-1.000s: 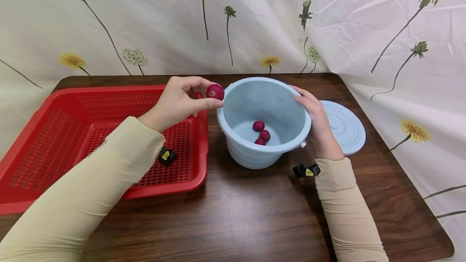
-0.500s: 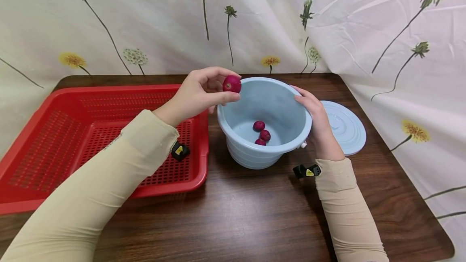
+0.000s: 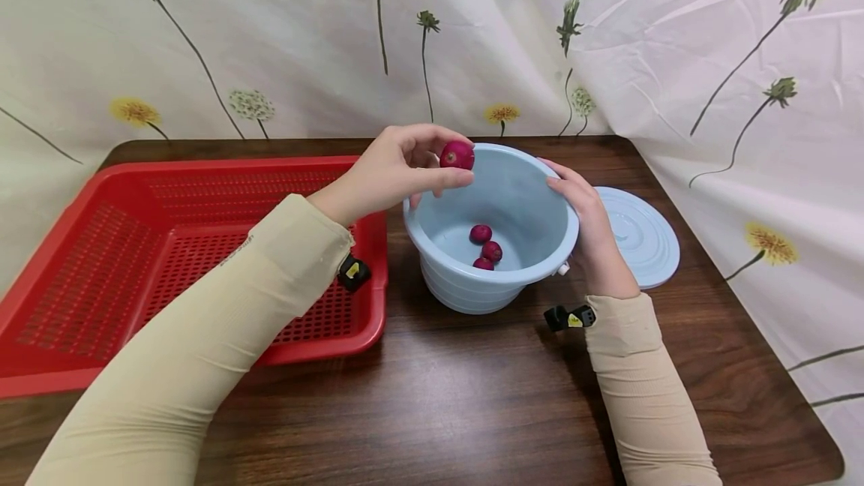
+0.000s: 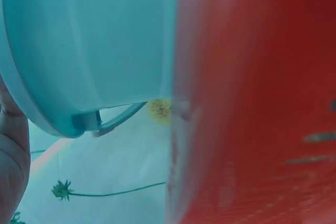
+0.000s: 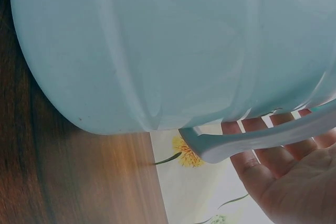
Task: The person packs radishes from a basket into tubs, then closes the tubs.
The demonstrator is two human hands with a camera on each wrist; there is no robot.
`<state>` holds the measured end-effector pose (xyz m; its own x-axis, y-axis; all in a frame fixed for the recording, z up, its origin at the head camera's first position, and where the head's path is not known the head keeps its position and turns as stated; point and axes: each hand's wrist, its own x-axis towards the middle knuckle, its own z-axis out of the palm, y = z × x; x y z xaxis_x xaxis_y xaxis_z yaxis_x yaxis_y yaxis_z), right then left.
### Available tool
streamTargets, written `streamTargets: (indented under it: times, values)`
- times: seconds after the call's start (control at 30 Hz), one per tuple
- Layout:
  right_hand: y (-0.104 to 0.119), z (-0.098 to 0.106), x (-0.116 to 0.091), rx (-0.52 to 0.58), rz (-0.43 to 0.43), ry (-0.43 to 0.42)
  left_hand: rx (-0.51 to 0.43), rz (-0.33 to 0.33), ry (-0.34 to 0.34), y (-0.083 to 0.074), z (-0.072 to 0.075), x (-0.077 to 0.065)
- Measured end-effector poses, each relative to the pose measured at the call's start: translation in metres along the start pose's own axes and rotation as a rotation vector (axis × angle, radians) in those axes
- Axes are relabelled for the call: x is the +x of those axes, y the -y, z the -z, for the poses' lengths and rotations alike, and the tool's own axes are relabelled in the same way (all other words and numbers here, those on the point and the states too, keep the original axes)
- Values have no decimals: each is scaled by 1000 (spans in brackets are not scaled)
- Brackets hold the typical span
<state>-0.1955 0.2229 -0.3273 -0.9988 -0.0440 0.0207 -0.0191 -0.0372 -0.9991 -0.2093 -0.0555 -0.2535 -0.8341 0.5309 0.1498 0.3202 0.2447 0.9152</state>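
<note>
My left hand (image 3: 388, 171) pinches a round, deep pink-red radish (image 3: 457, 155) between thumb and fingertips, over the left rear rim of the light blue bucket (image 3: 440, 270). Inside the bucket, on its floor, lie three more radishes, one of them a radish (image 3: 481, 234) at the back of the group. My right hand (image 3: 586, 220) holds the bucket's right rim, thumb over the edge. In the right wrist view, its fingers (image 5: 257, 174) reach behind the bucket's handle (image 5: 262, 142) to the outer wall. The left wrist view shows the bucket's side and only part of the hand.
A red perforated plastic basket (image 3: 128, 171) stands to the left, its right wall close to the bucket. To the right, the round light blue lid (image 3: 641, 238) lies on the dark wooden table (image 3: 445, 396). A flower-print cloth (image 3: 472, 36) hangs along the back and right.
My left hand has moved right with the radish, from beside the bucket's left rim to over the opening's rear left. The right hand and the bucket have stayed in place.
</note>
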Motion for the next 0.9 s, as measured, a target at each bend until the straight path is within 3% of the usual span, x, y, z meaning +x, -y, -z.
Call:
streamTargets:
  times: [0.3,0.53,0.9]
  values:
    - [0,0,0,-14,7,3,-93,1,13,-9,-4,9]
    - [0,-1,0,0,-11,-8,-184,25,78,-11,-11,17]
    - [0,0,0,-3,-15,1,-120,59,170,-11,-21,30]
